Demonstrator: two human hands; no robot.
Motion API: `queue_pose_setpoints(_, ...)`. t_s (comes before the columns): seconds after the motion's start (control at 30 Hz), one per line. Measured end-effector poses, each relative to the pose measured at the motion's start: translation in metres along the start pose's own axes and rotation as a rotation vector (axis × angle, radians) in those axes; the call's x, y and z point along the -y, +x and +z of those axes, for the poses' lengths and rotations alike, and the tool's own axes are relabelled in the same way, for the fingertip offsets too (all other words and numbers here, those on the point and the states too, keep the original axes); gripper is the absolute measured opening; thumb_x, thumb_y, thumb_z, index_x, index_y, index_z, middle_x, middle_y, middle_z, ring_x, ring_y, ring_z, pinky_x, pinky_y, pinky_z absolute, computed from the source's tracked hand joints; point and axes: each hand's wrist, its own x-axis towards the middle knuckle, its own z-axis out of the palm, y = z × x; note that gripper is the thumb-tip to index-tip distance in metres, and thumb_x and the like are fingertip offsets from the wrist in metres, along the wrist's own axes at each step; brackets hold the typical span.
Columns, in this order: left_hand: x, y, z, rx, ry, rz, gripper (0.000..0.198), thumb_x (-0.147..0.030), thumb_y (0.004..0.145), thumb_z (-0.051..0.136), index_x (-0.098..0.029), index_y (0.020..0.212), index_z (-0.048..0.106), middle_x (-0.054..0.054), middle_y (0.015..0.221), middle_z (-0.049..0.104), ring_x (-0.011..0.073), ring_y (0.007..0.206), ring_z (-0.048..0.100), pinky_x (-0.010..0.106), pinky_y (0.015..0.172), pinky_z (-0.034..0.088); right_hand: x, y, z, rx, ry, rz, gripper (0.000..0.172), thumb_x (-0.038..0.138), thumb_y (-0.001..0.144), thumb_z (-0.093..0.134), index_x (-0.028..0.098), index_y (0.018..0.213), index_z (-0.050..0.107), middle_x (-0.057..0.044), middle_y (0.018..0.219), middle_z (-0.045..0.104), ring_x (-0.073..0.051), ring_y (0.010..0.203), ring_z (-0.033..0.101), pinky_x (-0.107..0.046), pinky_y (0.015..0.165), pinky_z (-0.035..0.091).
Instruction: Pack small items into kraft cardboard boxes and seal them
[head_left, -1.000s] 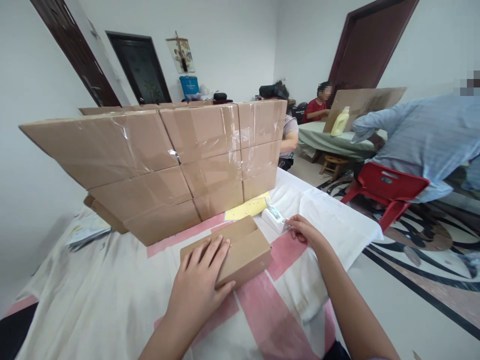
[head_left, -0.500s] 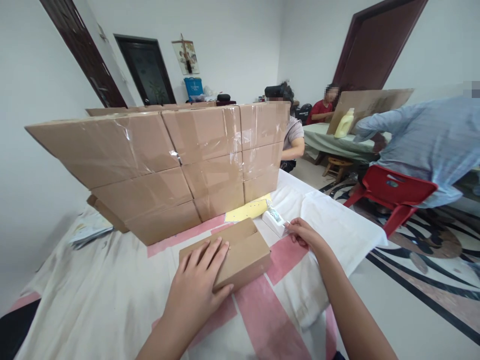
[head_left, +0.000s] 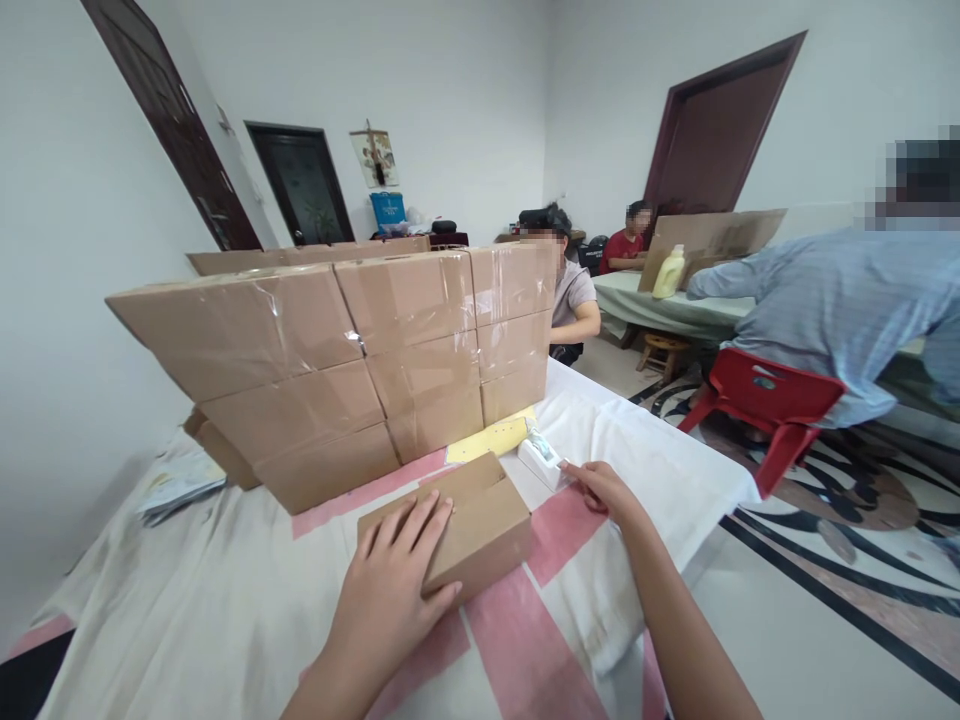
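A small flat cardboard box [head_left: 472, 520] lies on the cloth-covered table [head_left: 187, 600] in front of me. My left hand [head_left: 390, 590] rests flat on its near end, fingers spread. My right hand [head_left: 604, 490] reaches to the right of the box, its fingertips pinched on the edge of a small white device [head_left: 541, 460]. A yellow sheet [head_left: 487, 440] lies just behind the device.
A wall of several taped cardboard boxes [head_left: 352, 350] stands across the table behind the small box. Papers [head_left: 176, 485] lie at the left. A red chair [head_left: 757, 400] and a person in a blue shirt [head_left: 840, 310] are at the right; other people sit at a far table [head_left: 660, 310].
The view has tilted up a little, so everything sits lower in the picture. Both hands stay where they were on the box and the device.
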Motion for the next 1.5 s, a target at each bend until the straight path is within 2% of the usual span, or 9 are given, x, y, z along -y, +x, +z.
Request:
queue_pose_setpoints(0.13, 0.0005, 0.0008, 0.0006, 0.014, -0.005, -0.007, 0.074, -0.036, 0.079, 0.068, -0.029, 0.149, 0.047, 0.002, 0.154, 0.052, 0.0302, 0.136, 0.049, 0.047, 0.109, 0.038, 0.0041, -0.006, 0.0006, 0.05, 0.014, -0.041, 0.055, 0.065, 0.077, 0.071, 0.02, 0.054, 0.048, 0.006, 0.035, 0.036, -0.006, 0.03, 0.031, -0.023, 0.035, 0.017)
queue_pose_setpoints(0.33, 0.0004, 0.001, 0.0002, 0.023, -0.007, -0.003, 0.072, -0.037, 0.08, 0.068, -0.028, 0.149, 0.048, 0.003, 0.154, 0.052, 0.031, 0.136, 0.049, 0.048, 0.109, 0.039, 0.0052, -0.0058, 0.0027, 0.111, 0.063, -0.087, 0.049, 0.063, 0.076, 0.071, 0.017, 0.064, 0.059, 0.009, 0.038, 0.035, -0.005, 0.034, 0.025, -0.021, 0.037, 0.016)
queue_pose_setpoints(0.57, 0.0003, -0.0001, -0.0012, 0.007, -0.012, 0.004, 0.07, -0.037, 0.081, 0.067, -0.028, 0.149, 0.049, 0.002, 0.154, 0.052, 0.0306, 0.135, 0.049, 0.047, 0.108, 0.039, 0.0044, -0.0047, 0.0012, 0.131, 0.112, -0.079, 0.042, 0.058, 0.074, 0.07, 0.018, 0.073, 0.059, 0.008, 0.049, 0.045, -0.005, 0.036, 0.028, -0.021, 0.037, 0.013)
queue_pose_setpoints(0.9, 0.0007, -0.0002, -0.0003, -0.022, 0.005, 0.017, 0.07, -0.038, 0.08, 0.069, -0.028, 0.147, 0.05, 0.002, 0.153, 0.053, 0.0307, 0.133, 0.051, 0.046, 0.106, 0.04, 0.0068, -0.0051, 0.0026, 0.149, 0.133, -0.048, 0.035, 0.048, 0.077, 0.067, 0.019, 0.064, 0.052, 0.004, 0.053, 0.053, -0.004, 0.035, 0.031, -0.021, 0.036, 0.015)
queue_pose_setpoints(1.27, -0.0002, 0.0011, -0.0023, -0.014, 0.001, 0.011, 0.071, -0.036, 0.079, 0.07, -0.026, 0.147, 0.05, 0.002, 0.152, 0.054, 0.0307, 0.132, 0.051, 0.047, 0.106, 0.04, 0.008, -0.0024, 0.005, 0.103, 0.13, 0.035, 0.024, 0.029, 0.085, 0.065, 0.015, 0.066, 0.061, -0.001, 0.052, 0.06, -0.006, 0.038, 0.048, -0.015, 0.033, 0.018)
queue_pose_setpoints(1.5, -0.0002, 0.0004, -0.0013, -0.004, -0.001, 0.006, 0.07, -0.037, 0.08, 0.069, -0.027, 0.146, 0.05, 0.001, 0.153, 0.053, 0.0306, 0.134, 0.05, 0.047, 0.106, 0.04, 0.0068, -0.0041, 0.0084, 0.079, 0.139, 0.03, 0.022, 0.025, 0.084, 0.066, 0.015, 0.065, 0.061, -0.004, 0.058, 0.066, -0.009, 0.05, 0.064, -0.013, 0.033, 0.022)
